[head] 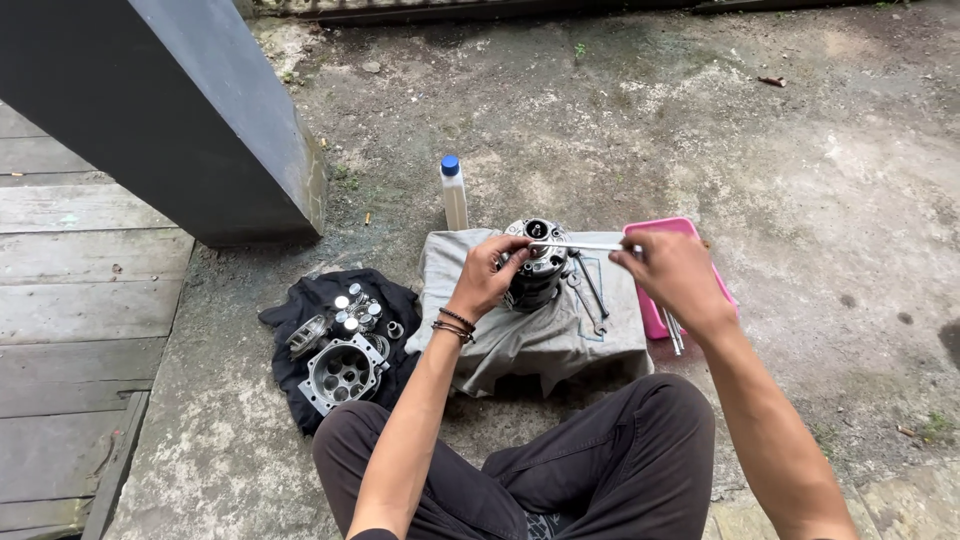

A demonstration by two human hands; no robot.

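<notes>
- Both arms reach forward: the left hand (492, 272) pinches one end of a thin metal rod (580, 245), the right hand (672, 270) pinches the other.
- Rough concrete ground (760, 130), wooden decking at left.
- The rod spans a metal engine part (535, 265) resting on a grey cloth (530, 340).

The rough, stained concrete floor (780, 130) carries everything here. A rumpled grey cloth (530, 340) lies spread on it directly beneath the fingers (510, 250) of both hands. Just left of the left fingers, a crumpled black cloth (310, 300) lies on the concrete. Beyond the fingers, a slim white plastic bottle with a blue cap (454, 192) stands upright on the floor. Under the right fingers, a flat pink plastic tray (652, 310) rests beside the grey cloth. Weathered grey wooden planks (80, 290) border the concrete far left.
</notes>
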